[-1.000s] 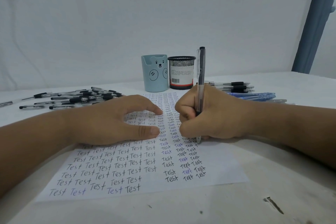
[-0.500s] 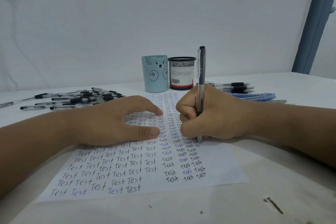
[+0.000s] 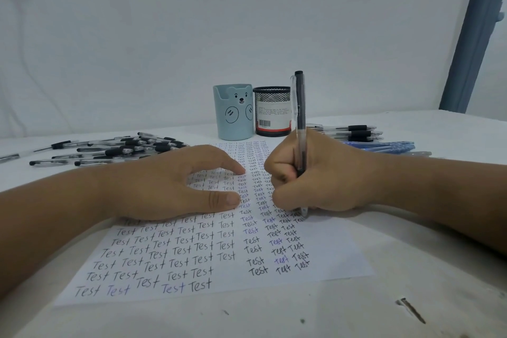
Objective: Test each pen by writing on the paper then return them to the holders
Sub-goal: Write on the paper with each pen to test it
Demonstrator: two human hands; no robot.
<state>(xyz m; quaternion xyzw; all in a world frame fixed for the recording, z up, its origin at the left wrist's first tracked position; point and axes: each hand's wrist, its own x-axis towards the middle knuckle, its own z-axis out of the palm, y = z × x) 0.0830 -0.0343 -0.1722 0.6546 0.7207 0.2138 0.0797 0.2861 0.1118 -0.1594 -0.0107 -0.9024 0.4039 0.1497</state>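
The right hand [image 3: 315, 173] is clenched round a clear-barrelled black pen [image 3: 300, 118], held nearly upright with its tip at the paper [image 3: 329, 255] beside the right-hand column of "Test" words, while the left hand [image 3: 170, 181] lies flat and relaxed on the sheet, pinning it. The step in hand looks like the writing test itself — whether the tip is laying ink is hard to tell. Next the pen must be lifted and dropped into the blue bear holder [image 3: 233, 112] or the black mesh holder [image 3: 271, 111] behind the sheet — black pens [image 3: 115, 149] left and more pens [image 3: 365, 137] right lie loose.
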